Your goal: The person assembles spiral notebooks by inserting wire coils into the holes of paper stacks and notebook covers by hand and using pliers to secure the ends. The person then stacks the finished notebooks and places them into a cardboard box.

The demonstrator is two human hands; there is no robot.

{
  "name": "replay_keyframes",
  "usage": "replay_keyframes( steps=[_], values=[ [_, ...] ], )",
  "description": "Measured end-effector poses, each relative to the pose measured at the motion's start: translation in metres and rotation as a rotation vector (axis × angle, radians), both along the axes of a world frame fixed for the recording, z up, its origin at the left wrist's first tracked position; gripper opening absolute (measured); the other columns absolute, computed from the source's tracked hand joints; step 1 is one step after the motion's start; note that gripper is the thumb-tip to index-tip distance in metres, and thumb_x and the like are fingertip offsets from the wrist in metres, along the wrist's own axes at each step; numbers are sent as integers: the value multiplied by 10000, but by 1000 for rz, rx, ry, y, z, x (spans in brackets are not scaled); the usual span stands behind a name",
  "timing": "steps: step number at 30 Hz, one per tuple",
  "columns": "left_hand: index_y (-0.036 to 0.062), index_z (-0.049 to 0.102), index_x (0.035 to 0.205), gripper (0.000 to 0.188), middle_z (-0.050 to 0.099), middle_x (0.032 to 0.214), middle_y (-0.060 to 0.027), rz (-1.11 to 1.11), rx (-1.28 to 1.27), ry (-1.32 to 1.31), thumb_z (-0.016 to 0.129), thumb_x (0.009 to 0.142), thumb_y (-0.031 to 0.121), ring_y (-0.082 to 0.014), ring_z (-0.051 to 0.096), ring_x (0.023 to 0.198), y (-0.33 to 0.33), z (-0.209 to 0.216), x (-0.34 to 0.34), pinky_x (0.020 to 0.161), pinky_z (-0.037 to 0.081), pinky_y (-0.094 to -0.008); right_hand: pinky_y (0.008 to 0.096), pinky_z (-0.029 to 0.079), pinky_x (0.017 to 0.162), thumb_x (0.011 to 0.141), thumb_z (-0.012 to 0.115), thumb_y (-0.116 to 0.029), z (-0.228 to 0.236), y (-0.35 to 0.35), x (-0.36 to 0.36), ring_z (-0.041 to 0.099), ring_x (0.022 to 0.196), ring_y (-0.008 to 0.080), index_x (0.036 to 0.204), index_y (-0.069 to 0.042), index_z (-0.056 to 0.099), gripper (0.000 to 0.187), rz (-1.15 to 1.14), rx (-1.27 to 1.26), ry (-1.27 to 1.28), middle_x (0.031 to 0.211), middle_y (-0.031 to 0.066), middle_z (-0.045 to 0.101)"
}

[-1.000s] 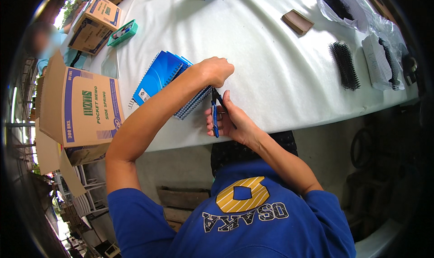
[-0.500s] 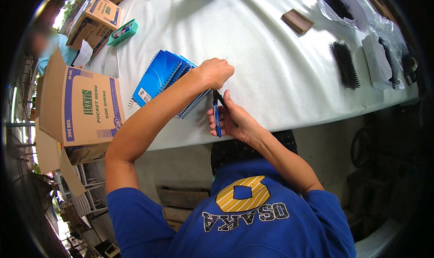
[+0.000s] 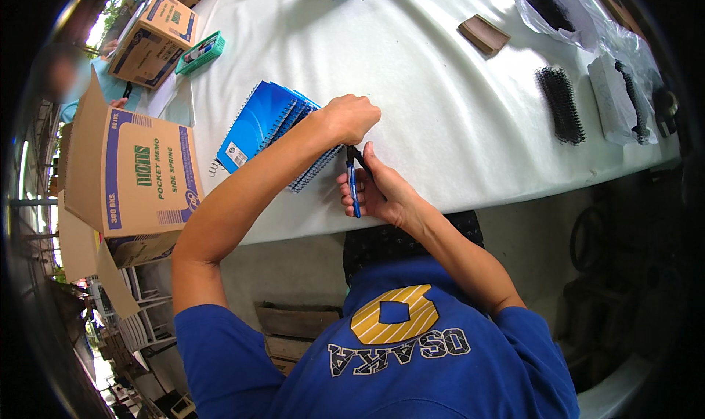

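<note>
Several blue spiral-bound notebooks (image 3: 268,118) lie in an overlapping pile on the table, left of my hands. My left hand (image 3: 354,118) is closed just beyond the pile's right end, its knuckles up; what its fingers hold is hidden. Below it, palm turned up, my right hand (image 3: 382,191) grips a pair of pliers (image 3: 353,188) with blue and black handles. The jaws point up toward the left hand, beside the wire coil at the notebooks' edge. Whether they touch the wire is too small to tell.
A large open cardboard box (image 3: 150,177) stands left of the notebooks. Farther off are a green basket (image 3: 200,54) and another carton (image 3: 153,37) near a co-worker's hand. At right lie black wire coils (image 3: 559,105), a white box (image 3: 611,99) and a small brown tray (image 3: 483,35).
My hands stay almost in place; the right hand with the pliers has shifted very slightly. At the far left, the co-worker's hands have moved and the white sheet is lower.
</note>
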State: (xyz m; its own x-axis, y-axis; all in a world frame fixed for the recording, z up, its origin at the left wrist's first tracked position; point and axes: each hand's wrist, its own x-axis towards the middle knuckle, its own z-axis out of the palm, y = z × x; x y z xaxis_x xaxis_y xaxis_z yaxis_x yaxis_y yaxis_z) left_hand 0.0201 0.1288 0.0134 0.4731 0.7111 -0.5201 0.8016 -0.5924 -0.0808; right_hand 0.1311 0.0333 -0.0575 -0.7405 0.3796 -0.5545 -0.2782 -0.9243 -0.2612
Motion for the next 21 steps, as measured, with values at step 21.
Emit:
replay_keyframes(
  steps=[21],
  values=[
    [-31,669,829,149,674,867,-227,-39,39,-21,688,691,22,-362,676,854,-6,-8,-1,710,553,-424,365,463,619,925,276,-696,-5,4,1,519,673,225,937,9,524,748,58,-51,12,764,86,517]
  ],
)
